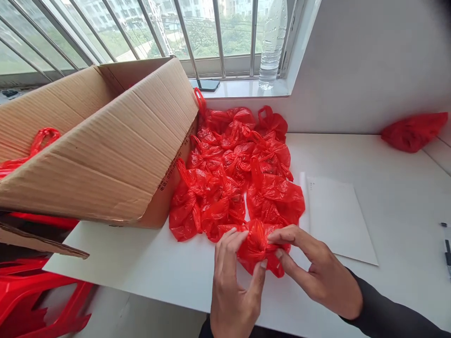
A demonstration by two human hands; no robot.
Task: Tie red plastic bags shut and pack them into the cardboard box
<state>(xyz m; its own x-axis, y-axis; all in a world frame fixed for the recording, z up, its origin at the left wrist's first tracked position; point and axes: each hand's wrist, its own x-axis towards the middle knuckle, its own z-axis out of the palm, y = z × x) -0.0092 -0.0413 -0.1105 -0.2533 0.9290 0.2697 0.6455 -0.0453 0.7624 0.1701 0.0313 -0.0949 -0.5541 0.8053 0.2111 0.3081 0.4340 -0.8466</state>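
A knotted red plastic bag [257,245] sits at the front of the group on the white table, with both hands on it. My left hand [234,286] holds its left side, fingers at the back and thumb at the front. On the right side, the thumb and index finger of my right hand [313,265] are curved against the bag near its gathered knot. What the bag contains is hidden. Just behind it lie several more tied red bags [239,159], packed close together, some with loop handles sticking up.
An open cardboard box [141,136] stands left, a red bag handle [44,138] inside. White paper [340,218] lies right, a pen [447,253] beyond. Another red bag [414,131] rests by the wall. A water bottle [271,51] and phone [207,85] occupy the sill. A red stool [38,300] is below left.
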